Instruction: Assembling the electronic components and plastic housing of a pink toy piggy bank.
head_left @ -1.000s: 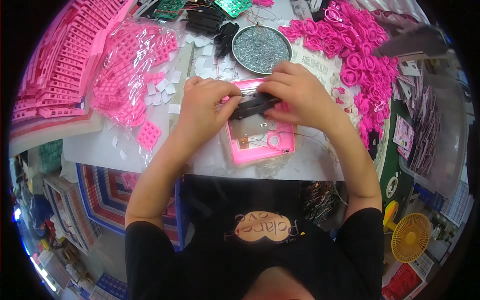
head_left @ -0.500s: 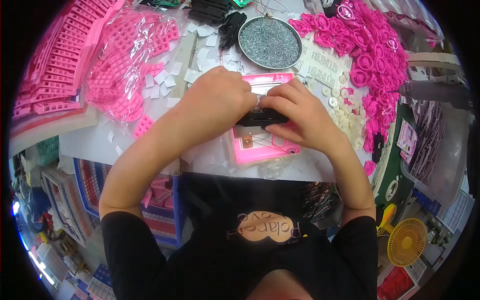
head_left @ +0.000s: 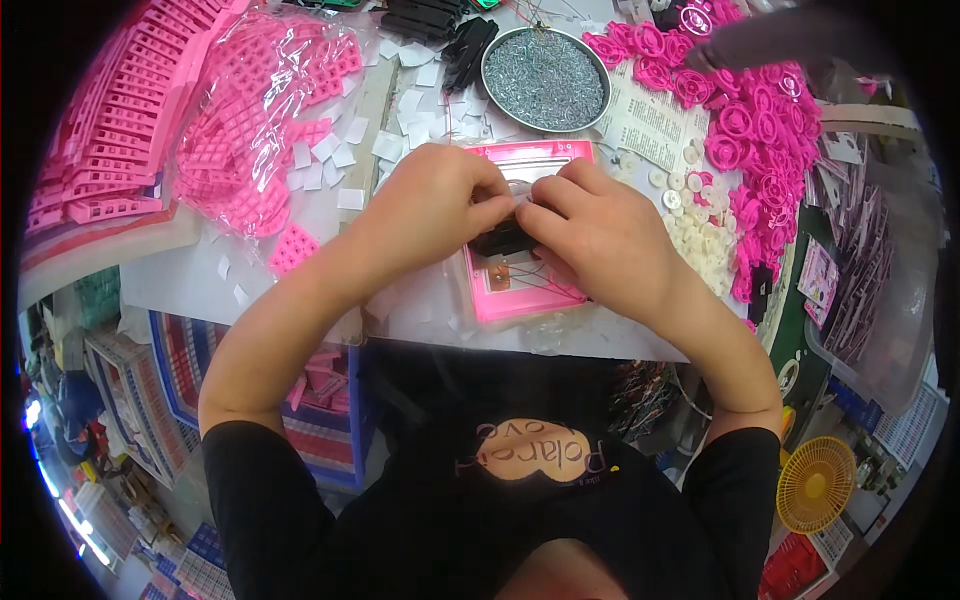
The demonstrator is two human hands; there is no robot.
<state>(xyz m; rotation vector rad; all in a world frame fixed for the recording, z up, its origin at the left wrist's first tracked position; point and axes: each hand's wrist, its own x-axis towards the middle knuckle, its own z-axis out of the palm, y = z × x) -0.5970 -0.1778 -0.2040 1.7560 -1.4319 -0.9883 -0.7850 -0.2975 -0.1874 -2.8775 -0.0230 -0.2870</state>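
Both hands work close together over a pink plastic casing [head_left: 530, 304] lying on the white table. A black plastic part [head_left: 503, 240] sits under my fingers, across the middle of the casing. My left hand [head_left: 445, 195] is closed in a pinch at the part's top edge; a small pale scrap shows between the fingertips of both hands, too small to name. My right hand [head_left: 610, 225] has its fingers bent against the black part's right end, gripping it. Thin wires and a small copper-coloured piece [head_left: 499, 277] show inside the casing's lower half.
Behind the casing stands a round metal dish of small screws [head_left: 545, 80]. White paper squares [head_left: 388, 146] lie leftward, beside a clear bag of pink grid pieces [head_left: 240, 130]. Pink rings [head_left: 760, 150] and white round parts [head_left: 700, 240] are heaped on the right. A blurred dark tool [head_left: 780, 45] hangs upper right.
The black part has tipped and shifted slightly left and down. My fingertips have come closer together above it. The dark tool at right has swung upward and left.
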